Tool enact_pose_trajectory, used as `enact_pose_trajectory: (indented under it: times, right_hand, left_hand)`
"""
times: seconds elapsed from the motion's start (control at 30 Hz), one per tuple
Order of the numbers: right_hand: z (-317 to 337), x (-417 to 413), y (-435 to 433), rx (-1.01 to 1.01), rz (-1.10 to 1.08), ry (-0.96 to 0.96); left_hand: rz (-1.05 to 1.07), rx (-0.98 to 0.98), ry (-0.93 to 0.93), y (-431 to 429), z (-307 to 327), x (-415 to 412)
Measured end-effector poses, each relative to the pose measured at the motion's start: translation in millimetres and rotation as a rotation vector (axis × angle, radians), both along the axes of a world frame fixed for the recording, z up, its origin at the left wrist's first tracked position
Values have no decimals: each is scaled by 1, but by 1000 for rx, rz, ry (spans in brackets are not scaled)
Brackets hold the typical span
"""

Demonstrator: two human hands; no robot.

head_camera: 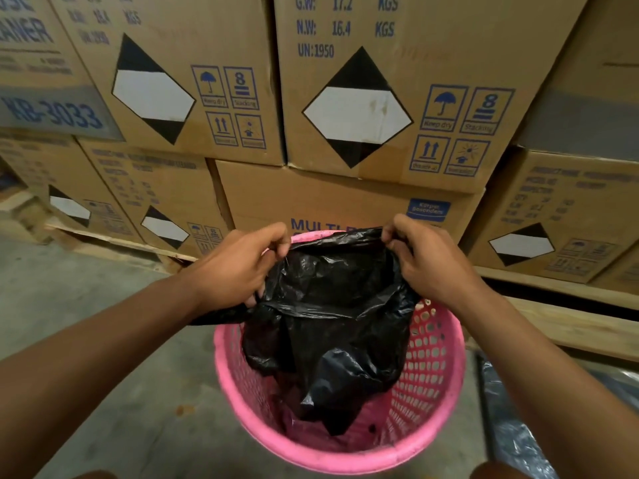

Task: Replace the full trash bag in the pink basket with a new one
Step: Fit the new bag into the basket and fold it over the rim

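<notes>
Bag (332, 323), black, pinched by left hand (238, 267), right hand (428, 264) over pink basket (345, 458); cartons (449, 46) read "UN:1950", "KB-3033".

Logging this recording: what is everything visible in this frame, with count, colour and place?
trash bag: one, black, held over the basket, lower part hanging inside it
basket: one, pink, perforated, on the floor
cardboard boxes: several, brown with blue print, stacked behind the basket
pallets: count unclear, pale wood, under the boxes
plastic sheet: one, greyish, floor at lower right
floor: grey concrete
left hand: pinches the bag's top edge, left side
right hand: pinches the bag's top edge, right side
</notes>
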State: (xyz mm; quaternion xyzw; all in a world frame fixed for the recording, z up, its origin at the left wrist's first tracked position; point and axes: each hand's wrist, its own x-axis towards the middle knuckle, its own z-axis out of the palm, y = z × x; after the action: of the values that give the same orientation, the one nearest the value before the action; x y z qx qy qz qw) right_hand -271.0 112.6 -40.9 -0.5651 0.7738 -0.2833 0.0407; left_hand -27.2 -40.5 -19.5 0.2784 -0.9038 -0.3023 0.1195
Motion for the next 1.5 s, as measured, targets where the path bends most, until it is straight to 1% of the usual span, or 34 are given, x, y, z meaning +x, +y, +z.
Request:
enact_pose_trajectory:
  times: [0.1,0.2,0.37,0.53,0.63,0.7,0.8,0.9,1.03,1.13,1.2,1.3,1.37,1.43,1.5]
  right_hand:
    - [-5,-4,-8,89,-5,75]
    - [-11,-2,-17,176,3,144]
    - [-13,3,-29,201,-16,204]
    - [-13,4,-40,213,-68,277]
    - [-16,4,-42,285,-76,316]
    - [-18,5,-42,313,-83,338]
    - [-19,6,-44,325,-107,369]
    - [-21,9,-47,353,-141,399]
    - [-17,7,-48,449,-202,376]
    - [-14,2,-46,530,-223,331]
    - [-11,0,-44,559,-228,301]
    - [-5,0,-40,611,-233,278]
    - [-2,7,-37,622,-229,351]
    - [-1,18,-35,547,-232,502]
    - [-2,29,-35,399,-238,615]
  left_hand:
    - [34,-29,27,-10,-8,-7]
    - [2,-217,-9,-27,-21,-16]
    - [23,-378,-80,-46,-38,-31]
    - [42,-409,-124,-61,-44,-36]
    - [22,-464,-220,-67,-44,-35]
    - [17,-454,-281,-69,-45,-34]
    - [48,-432,-299,-74,-49,-34]
    - [82,-280,-327,-76,-53,-32]
    - [77,-71,-286,-81,-63,-23]
    - [75,30,-273,-80,-63,-19]
    - [81,51,-290,-78,-63,-19]
    - [91,14,-343,-77,-62,-20]
    - [102,-107,-318,-75,-63,-21]
    - [99,-256,-246,-71,-62,-25]
    - [73,-308,-165,-66,-59,-30]
